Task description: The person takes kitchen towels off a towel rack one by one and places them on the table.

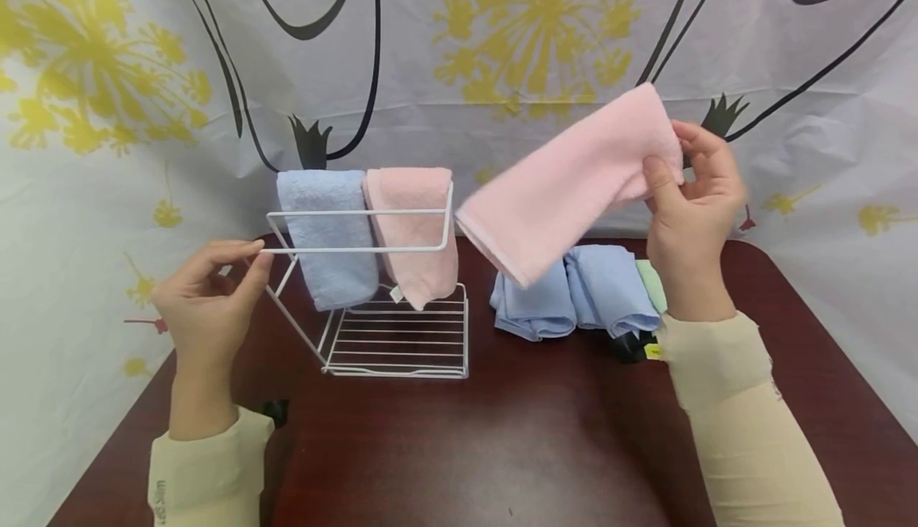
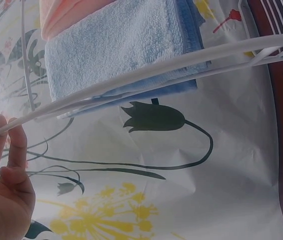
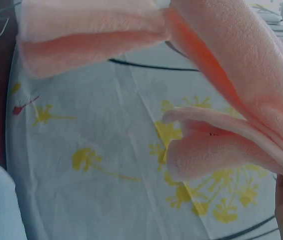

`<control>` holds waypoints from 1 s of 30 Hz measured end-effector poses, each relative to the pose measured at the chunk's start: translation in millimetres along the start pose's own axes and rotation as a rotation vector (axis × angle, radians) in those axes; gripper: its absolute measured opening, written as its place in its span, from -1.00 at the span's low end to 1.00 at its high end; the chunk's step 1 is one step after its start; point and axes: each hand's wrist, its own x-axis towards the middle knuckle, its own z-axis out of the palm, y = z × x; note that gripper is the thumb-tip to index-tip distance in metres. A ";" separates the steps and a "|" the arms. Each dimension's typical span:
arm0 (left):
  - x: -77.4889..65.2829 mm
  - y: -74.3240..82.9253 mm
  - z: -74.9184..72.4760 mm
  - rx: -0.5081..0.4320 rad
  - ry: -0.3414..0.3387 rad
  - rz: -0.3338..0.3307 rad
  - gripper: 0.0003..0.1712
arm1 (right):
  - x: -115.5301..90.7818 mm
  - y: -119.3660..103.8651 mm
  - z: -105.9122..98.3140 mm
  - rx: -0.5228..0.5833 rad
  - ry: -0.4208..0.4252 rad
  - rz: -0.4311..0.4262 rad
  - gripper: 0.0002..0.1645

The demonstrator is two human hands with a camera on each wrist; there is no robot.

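Two pieces already hang side by side on the white rack point(image 1: 351, 250) left of centre, a blue towel point(image 1: 330, 268) and a pink one point(image 1: 423, 268), so I judge the hanging partly done; the pink towel in my hand point(image 1: 574, 184) is not on it, and a pair of folded blue cloths point(image 1: 538, 304) point(image 1: 613, 288) and a bit of green cloth point(image 1: 651, 284) lie right of centre on the table point(image 1: 502, 447), perhaps left to deal with. My right hand point(image 1: 699, 200) pinches the towel by its upper right end, thumb in front, while my left hand point(image 1: 215, 296) pinches the rack's near corner at the left of the frame. The towel is in the air, above and right of centre, its long axis slanting from upper right to lower left, the loose end pointing down towards the rack, near the hanging pink one but apart from it
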 end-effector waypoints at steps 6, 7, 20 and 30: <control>0.1 0.6 -0.3 0.006 0.000 0.004 -0.82 | -3.8 2.3 -18.1 -0.069 -0.109 -0.022 -0.60; 0.2 0.6 -0.4 0.006 -0.001 0.005 -0.82 | -5.3 2.7 -21.0 -0.090 -0.134 -0.020 -0.60; -0.5 -0.8 -0.7 0.001 -0.013 0.024 -0.82 | -27.0 6.6 -56.4 -0.290 -0.520 0.259 -0.59; -0.4 -0.8 -0.9 0.015 -0.011 0.029 -0.82 | -47.9 7.5 -57.7 -0.449 -0.728 0.362 -0.64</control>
